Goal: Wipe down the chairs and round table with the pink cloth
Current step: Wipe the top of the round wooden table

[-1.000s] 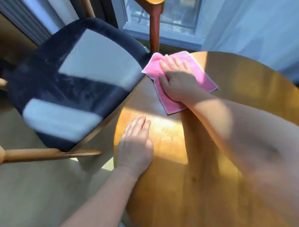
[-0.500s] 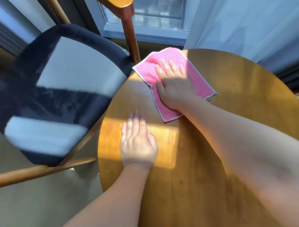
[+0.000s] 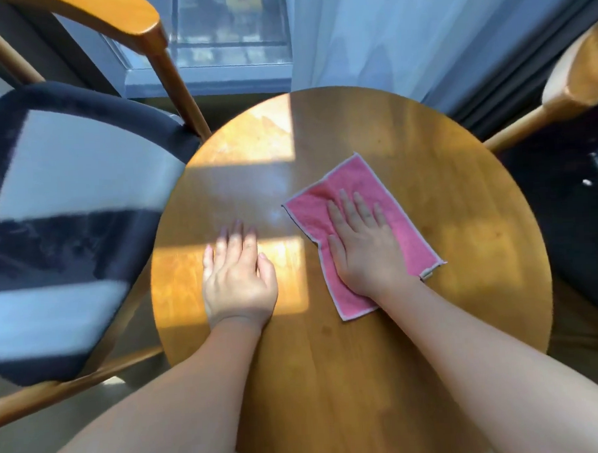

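The pink cloth (image 3: 349, 193) lies flat near the middle of the round wooden table (image 3: 461, 202). My right hand (image 3: 361, 244) presses on it with straight, spread fingers. My left hand (image 3: 238, 277) rests flat on the bare tabletop to the left of the cloth, fingers straight. A wooden chair with a dark blue seat cushion (image 3: 67, 219) stands at the left, its cushion edge touching the table rim. A second wooden chair (image 3: 572, 87) shows at the right edge, its dark seat mostly in shadow.
A window (image 3: 227, 30) and pale curtains (image 3: 419, 32) stand behind the table. Dark curtain folds hang at the far right. Light floor shows under the left chair. Sunlight patches cross the tabletop and the blue cushion.
My right hand has slid the pink cloth from the far left rim of the table toward its middle. The view has swung right, bringing the second chair in.
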`<control>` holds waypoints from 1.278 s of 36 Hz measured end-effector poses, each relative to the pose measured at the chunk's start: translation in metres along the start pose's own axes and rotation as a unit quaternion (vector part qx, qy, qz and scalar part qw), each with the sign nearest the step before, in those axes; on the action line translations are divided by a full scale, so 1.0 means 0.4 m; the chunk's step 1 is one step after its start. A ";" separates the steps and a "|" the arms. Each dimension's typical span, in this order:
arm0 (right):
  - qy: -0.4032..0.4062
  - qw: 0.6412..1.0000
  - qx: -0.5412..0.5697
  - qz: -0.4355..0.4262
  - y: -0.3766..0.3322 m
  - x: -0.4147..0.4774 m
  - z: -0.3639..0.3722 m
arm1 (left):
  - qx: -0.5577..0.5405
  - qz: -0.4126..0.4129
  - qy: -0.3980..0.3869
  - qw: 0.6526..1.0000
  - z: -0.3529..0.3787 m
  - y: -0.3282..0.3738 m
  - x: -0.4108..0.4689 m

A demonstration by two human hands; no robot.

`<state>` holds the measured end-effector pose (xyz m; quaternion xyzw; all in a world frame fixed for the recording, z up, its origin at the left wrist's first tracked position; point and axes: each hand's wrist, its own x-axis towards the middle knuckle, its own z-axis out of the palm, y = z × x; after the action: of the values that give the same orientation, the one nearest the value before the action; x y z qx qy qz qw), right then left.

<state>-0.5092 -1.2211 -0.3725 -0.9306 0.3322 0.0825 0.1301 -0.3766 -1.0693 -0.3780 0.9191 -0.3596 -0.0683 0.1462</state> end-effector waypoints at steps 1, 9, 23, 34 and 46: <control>-0.004 1.000 -0.004 -0.001 -0.001 0.005 -0.002 | 0.002 0.000 -0.001 1.000 0.001 0.000 0.002; -0.016 0.999 -0.025 -0.034 -0.011 0.240 -0.049 | 0.018 -0.005 -0.007 1.000 -0.002 0.001 0.008; 0.021 0.995 -0.012 -0.095 -0.092 0.518 -0.107 | 0.011 -0.017 -0.002 1.000 0.000 0.007 0.008; -0.004 0.998 -0.029 -0.063 0.031 0.415 -0.109 | 0.005 -0.013 0.001 1.000 0.000 0.010 0.004; 0.008 0.994 0.003 0.110 0.172 0.020 -0.045 | 0.019 -0.004 -0.001 1.000 0.002 0.013 -0.003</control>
<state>-0.5460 -1.2825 -0.3700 -0.8887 0.4336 0.0878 0.1207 -0.3810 -1.0724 -0.3771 0.9232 -0.3570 -0.0625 0.1280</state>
